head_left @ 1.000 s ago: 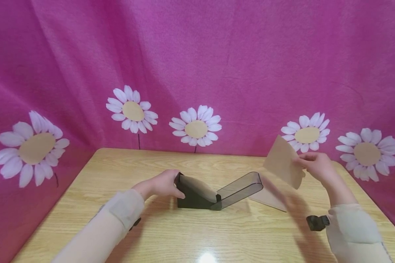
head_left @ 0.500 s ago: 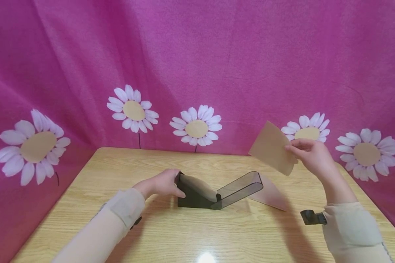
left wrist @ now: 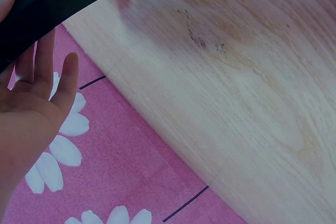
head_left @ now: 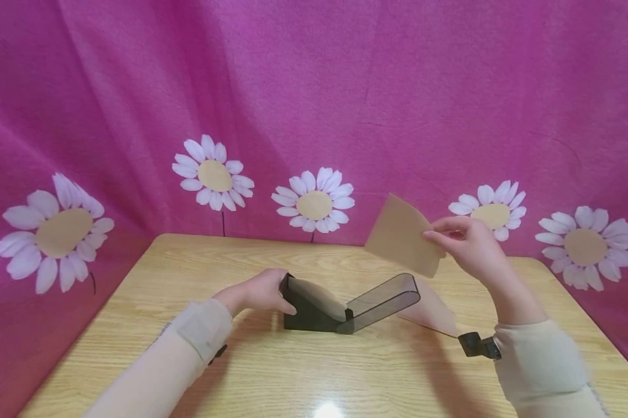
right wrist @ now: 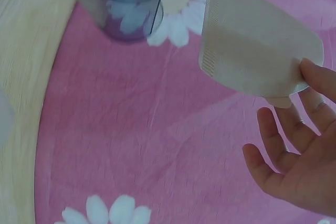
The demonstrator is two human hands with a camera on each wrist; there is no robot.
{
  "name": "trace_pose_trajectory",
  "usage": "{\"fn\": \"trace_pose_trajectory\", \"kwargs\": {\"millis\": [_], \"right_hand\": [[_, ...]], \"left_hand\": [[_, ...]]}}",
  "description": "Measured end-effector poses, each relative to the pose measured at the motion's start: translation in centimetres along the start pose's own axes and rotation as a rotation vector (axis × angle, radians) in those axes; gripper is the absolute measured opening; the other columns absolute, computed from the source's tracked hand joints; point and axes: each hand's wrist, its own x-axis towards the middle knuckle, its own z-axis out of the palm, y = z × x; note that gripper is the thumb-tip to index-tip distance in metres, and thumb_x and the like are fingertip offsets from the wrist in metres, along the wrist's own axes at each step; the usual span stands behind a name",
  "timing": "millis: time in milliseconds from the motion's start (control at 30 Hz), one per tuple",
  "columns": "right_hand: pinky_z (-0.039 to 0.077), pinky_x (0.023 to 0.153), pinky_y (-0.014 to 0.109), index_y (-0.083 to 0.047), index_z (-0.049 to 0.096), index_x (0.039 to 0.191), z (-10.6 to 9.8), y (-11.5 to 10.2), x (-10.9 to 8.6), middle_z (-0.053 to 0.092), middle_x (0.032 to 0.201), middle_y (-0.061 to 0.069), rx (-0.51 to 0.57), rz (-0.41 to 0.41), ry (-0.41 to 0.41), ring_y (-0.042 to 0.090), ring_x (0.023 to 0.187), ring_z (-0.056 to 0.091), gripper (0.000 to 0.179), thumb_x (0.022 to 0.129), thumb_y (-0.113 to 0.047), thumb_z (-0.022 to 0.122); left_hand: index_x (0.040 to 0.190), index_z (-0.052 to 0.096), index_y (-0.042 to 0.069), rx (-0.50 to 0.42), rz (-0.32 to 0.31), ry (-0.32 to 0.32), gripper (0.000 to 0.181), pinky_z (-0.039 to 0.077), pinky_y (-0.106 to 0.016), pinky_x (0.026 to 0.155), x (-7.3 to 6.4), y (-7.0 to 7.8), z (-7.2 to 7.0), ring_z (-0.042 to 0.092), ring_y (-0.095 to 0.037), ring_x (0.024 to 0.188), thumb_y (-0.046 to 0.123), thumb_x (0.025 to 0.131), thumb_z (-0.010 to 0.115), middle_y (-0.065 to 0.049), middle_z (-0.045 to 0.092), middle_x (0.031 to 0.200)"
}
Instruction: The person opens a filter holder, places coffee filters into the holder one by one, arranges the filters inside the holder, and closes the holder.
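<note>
My right hand (head_left: 467, 244) pinches a brown paper coffee filter (head_left: 402, 238) between thumb and fingers, raised above the table. Its crimped edge shows in the right wrist view, where the filter (right wrist: 257, 40) hangs left of the fingers. My left hand (head_left: 264, 290) holds the back end of a black coffee filter box (head_left: 311, 316), thumb on the near side. The box's smoky clear lid (head_left: 384, 302) is swung open to the right. More brown filter paper (head_left: 431, 310) lies on the table behind the lid; how many sheets is unclear.
All this is on a light wooden table (head_left: 272, 377). A pink cloth (head_left: 314, 104) with white daisies hangs behind it and at both sides. Black wrist cameras, one of them (head_left: 478, 345) at the right sleeve, sit on the forearms.
My right hand has moved left with the coffee filter, rising at first, to above the open lid. The left hand and the box stay where they were.
</note>
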Motion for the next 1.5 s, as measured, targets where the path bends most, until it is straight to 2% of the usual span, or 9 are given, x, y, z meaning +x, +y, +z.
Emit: {"fn": "trace_pose_trajectory", "kwargs": {"millis": [167, 267, 400, 467, 600, 833, 1233, 1500], "right_hand": [[0.046, 0.066, 0.020, 0.001, 0.069, 0.098, 1.2, -1.3, 0.0, 0.068, 0.093, 0.014, 0.018, -0.001, -0.067, -0.001, 0.074, 0.056, 0.023, 0.088, -0.019, 0.065], [0.047, 0.072, 0.026, 0.000, 0.068, 0.099, 2.0, -1.9, 0.0, 0.068, 0.099, 0.016, 0.025, -0.008, -0.095, 0.009, 0.083, 0.060, 0.023, 0.088, -0.020, 0.065], [0.048, 0.083, 0.041, -0.001, 0.069, 0.097, 3.5, -2.5, 0.0, 0.068, 0.102, 0.017, 0.043, -0.045, -0.112, 0.025, 0.097, 0.061, 0.020, 0.087, -0.018, 0.065], [0.048, 0.084, 0.044, -0.001, 0.069, 0.095, 4.3, -2.6, 0.1, 0.068, 0.101, 0.016, 0.064, -0.058, -0.121, 0.028, 0.097, 0.061, 0.018, 0.087, -0.016, 0.066], [0.047, 0.085, 0.043, -0.002, 0.070, 0.093, 5.9, -2.8, 0.2, 0.068, 0.100, 0.015, 0.100, -0.073, -0.141, 0.028, 0.098, 0.060, 0.014, 0.085, -0.013, 0.066], [0.039, 0.098, 0.053, -0.004, 0.070, 0.092, 8.0, -2.7, 0.4, 0.068, 0.103, 0.015, 0.093, -0.083, -0.157, 0.033, 0.107, 0.058, 0.013, 0.085, -0.014, 0.066], [0.041, 0.095, 0.052, -0.005, 0.071, 0.089, 10.4, -2.3, 0.4, 0.069, 0.097, 0.011, 0.077, -0.116, -0.188, 0.029, 0.101, 0.061, 0.010, 0.085, -0.013, 0.066], [0.045, 0.089, 0.046, -0.006, 0.071, 0.086, 12.0, -2.1, 0.4, 0.070, 0.095, 0.011, 0.046, -0.139, -0.178, 0.028, 0.099, 0.061, 0.009, 0.084, -0.013, 0.067]], "left_hand": [[0.082, 0.058, 0.006, 0.003, -0.007, 0.000, 0.024, 0.042, -0.024, 0.065, 0.0, 0.2, -0.1, 0.044, -0.010, 0.069, 0.008, 0.070, 0.079, 0.001, 0.055, 0.076], [0.082, 0.058, 0.006, -0.003, -0.003, -0.001, 0.024, 0.042, -0.023, 0.065, -0.1, 0.2, -0.2, 0.044, -0.010, 0.069, 0.008, 0.070, 0.078, 0.001, 0.055, 0.076], [0.083, 0.058, 0.006, -0.018, -0.001, -0.002, 0.024, 0.042, -0.023, 0.066, -0.1, 0.2, -0.1, 0.044, -0.010, 0.069, 0.007, 0.070, 0.078, 0.002, 0.055, 0.077], [0.083, 0.058, 0.006, -0.027, -0.004, -0.002, 0.024, 0.042, -0.023, 0.066, -0.1, 0.1, 0.0, 0.044, -0.010, 0.070, 0.007, 0.070, 0.078, 0.002, 0.055, 0.078], [0.084, 0.058, 0.006, -0.039, -0.001, 0.001, 0.025, 0.042, -0.024, 0.067, -0.2, -0.2, 0.2, 0.044, -0.010, 0.070, 0.007, 0.070, 0.078, 0.001, 0.056, 0.078], [0.089, 0.058, 0.005, -0.041, -0.003, 0.012, 0.029, 0.044, -0.025, 0.070, 0.0, -0.2, 0.3, 0.047, -0.011, 0.073, 0.007, 0.070, 0.079, 0.000, 0.059, 0.081], [0.082, 0.056, 0.006, -0.027, 0.002, 0.012, 0.026, 0.041, -0.024, 0.064, 0.1, -0.3, 0.4, 0.043, -0.011, 0.069, 0.008, 0.069, 0.079, 0.002, 0.051, 0.074], [0.084, 0.057, 0.006, -0.027, 0.007, 0.018, 0.027, 0.041, -0.024, 0.066, 0.0, -0.3, 0.3, 0.044, -0.010, 0.070, 0.008, 0.069, 0.079, 0.002, 0.053, 0.076]]}}
